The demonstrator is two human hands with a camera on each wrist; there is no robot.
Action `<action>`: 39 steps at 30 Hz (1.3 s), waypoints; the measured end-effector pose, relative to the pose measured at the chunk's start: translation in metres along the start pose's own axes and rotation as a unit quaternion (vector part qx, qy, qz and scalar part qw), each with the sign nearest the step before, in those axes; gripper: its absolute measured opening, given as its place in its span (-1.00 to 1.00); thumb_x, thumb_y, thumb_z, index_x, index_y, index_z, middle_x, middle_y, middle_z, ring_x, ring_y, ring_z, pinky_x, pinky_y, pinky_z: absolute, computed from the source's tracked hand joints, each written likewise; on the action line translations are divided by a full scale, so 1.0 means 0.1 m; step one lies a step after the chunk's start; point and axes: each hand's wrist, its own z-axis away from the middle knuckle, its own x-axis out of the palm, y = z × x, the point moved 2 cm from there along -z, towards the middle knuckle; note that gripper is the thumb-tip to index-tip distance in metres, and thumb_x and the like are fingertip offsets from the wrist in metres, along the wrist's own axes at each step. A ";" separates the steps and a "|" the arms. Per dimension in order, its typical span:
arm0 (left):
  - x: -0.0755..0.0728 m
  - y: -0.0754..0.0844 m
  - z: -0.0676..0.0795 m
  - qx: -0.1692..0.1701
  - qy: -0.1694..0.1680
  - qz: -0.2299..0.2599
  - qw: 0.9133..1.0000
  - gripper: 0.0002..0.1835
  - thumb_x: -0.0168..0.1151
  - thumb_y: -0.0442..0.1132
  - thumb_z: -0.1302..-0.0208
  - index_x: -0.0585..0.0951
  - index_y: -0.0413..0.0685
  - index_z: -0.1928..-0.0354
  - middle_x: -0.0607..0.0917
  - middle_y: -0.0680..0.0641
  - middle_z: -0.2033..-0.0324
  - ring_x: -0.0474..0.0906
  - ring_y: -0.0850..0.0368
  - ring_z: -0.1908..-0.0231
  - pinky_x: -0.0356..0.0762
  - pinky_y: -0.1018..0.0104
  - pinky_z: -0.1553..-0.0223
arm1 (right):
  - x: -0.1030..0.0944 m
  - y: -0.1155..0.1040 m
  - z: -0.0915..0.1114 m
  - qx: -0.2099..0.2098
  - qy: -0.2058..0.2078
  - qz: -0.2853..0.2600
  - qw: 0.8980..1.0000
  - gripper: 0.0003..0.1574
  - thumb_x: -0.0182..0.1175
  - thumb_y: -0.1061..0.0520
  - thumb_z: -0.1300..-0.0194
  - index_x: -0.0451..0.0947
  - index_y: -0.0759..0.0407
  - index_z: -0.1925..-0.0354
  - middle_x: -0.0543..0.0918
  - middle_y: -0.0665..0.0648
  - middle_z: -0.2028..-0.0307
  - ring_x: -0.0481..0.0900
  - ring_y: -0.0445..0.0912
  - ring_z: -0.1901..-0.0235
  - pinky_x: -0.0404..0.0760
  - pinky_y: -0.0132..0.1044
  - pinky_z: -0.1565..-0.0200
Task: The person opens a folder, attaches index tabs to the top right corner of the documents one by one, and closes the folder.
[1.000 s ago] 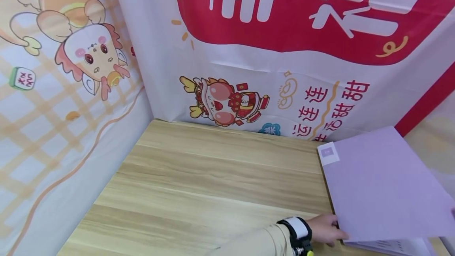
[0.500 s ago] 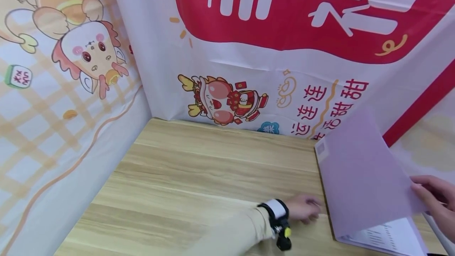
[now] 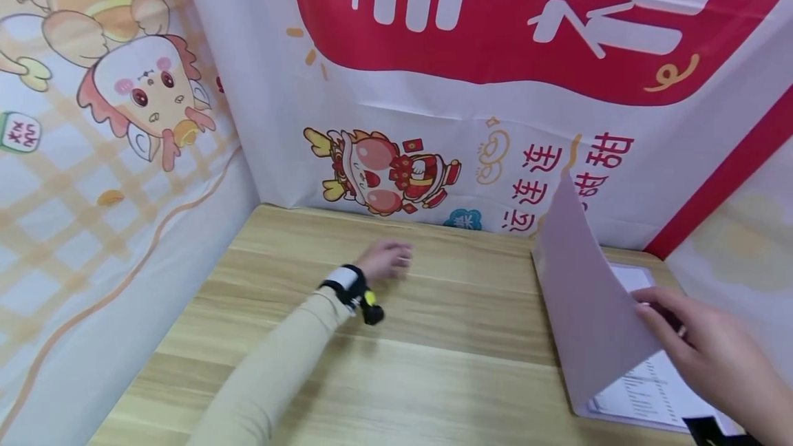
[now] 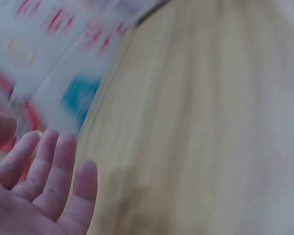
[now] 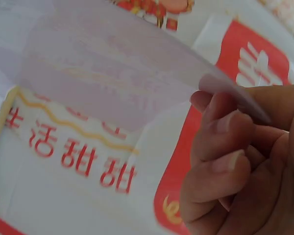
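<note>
A light purple folder lies at the right side of the wooden table, its cover lifted and standing up at a slant. White printed sheets show inside it. My right hand pinches the cover's free edge between thumb and fingers; the right wrist view shows the thin cover held there. Over the back middle of the table is my left hand, apart from the folder and holding nothing. In the left wrist view its fingers are relaxed and spread a little.
The wooden table meets a white and red printed cloth at the back. Another printed cloth hangs along the left. A black wrist strap with a small device sits on the left wrist.
My left hand has let go of the folder's spine side and moved left and back across the table. My right hand has swung the cover up and leftward, uncovering the sheets.
</note>
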 end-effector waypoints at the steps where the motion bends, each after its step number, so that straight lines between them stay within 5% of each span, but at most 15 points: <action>1: -0.17 0.00 -0.02 -0.004 0.022 0.000 1.000 -0.57 0.10 -0.23 -0.51 0.49 -0.26 -0.33 0.64 -0.26 -0.14 0.65 0.06 0.03 0.67 0.12 0.05 | 0.02 -0.07 -0.02 -0.012 -0.002 0.004 1.000 -0.68 0.29 0.18 -0.40 0.62 0.33 -0.05 0.73 0.25 0.23 0.60 -0.05 0.40 0.66 -0.27 0.43; 7: -0.91 0.07 -0.03 -0.024 0.091 0.005 0.996 -0.51 -0.02 -0.23 -0.56 0.37 -0.30 -0.42 0.52 -0.31 -0.29 0.56 -0.07 -0.18 0.56 0.05 -0.18 | 0.16 -0.54 -0.09 -0.110 0.035 0.029 0.993 -0.79 0.34 0.18 -0.34 0.67 0.19 0.06 0.64 -0.03 0.45 0.43 -0.22 0.52 0.47 -0.32 0.51; 14: -1.32 0.04 0.01 -0.032 0.113 0.015 0.993 -0.46 -0.12 -0.18 -0.62 0.26 -0.27 -0.51 0.42 -0.32 -0.38 0.47 -0.13 -0.28 0.50 0.01 -0.24 | 0.42 -1.11 -0.14 -0.162 0.037 0.055 0.985 -0.75 0.35 0.08 -0.34 0.63 0.16 0.07 0.42 -0.20 0.64 0.35 -0.30 0.62 0.40 -0.31 0.56; 22: -1.44 0.00 0.07 -0.042 0.122 0.006 0.992 -0.45 -0.14 -0.18 -0.62 0.22 -0.26 -0.53 0.42 -0.32 -0.38 0.55 0.05 -0.12 0.52 0.04 -0.23 | 0.88 -1.59 -0.08 -0.253 0.049 0.139 0.956 -0.53 0.50 0.04 -0.14 0.54 0.19 0.08 0.50 -0.06 0.65 0.50 -0.10 0.69 0.41 -0.18 0.68; 32: -1.46 -0.10 -0.02 -0.060 0.095 0.024 0.993 -0.45 -0.12 -0.17 -0.61 0.22 -0.27 -0.51 0.48 -0.22 -0.24 0.57 0.12 0.01 0.62 0.19 -0.02 | 1.42 -1.92 -0.10 -0.288 0.033 0.115 0.950 -0.55 0.38 -0.04 -0.26 0.61 0.27 0.08 0.61 0.03 0.55 0.52 -0.10 0.66 0.50 -0.22 0.65; 36: -1.44 -0.08 0.02 -0.064 0.094 0.016 0.993 -0.46 -0.15 -0.19 -0.62 0.21 -0.28 -0.51 0.43 -0.27 -0.31 0.54 0.07 -0.05 0.59 0.15 -0.09 | 1.68 -2.10 -0.08 -0.289 0.008 0.124 0.949 -0.57 0.33 -0.13 -0.29 0.64 0.22 0.16 0.59 0.01 0.50 0.51 -0.14 0.60 0.50 -0.30 0.65; 39: -1.42 -0.05 0.07 -0.069 0.096 0.012 0.993 -0.46 -0.16 -0.18 -0.63 0.21 -0.29 -0.51 0.40 -0.29 -0.35 0.51 0.00 -0.15 0.56 0.11 -0.16 | 1.88 -2.23 -0.05 -0.292 0.026 0.143 0.945 -0.52 0.35 -0.21 -0.26 0.67 0.19 0.22 0.57 0.01 0.48 0.51 -0.15 0.58 0.49 -0.31 0.66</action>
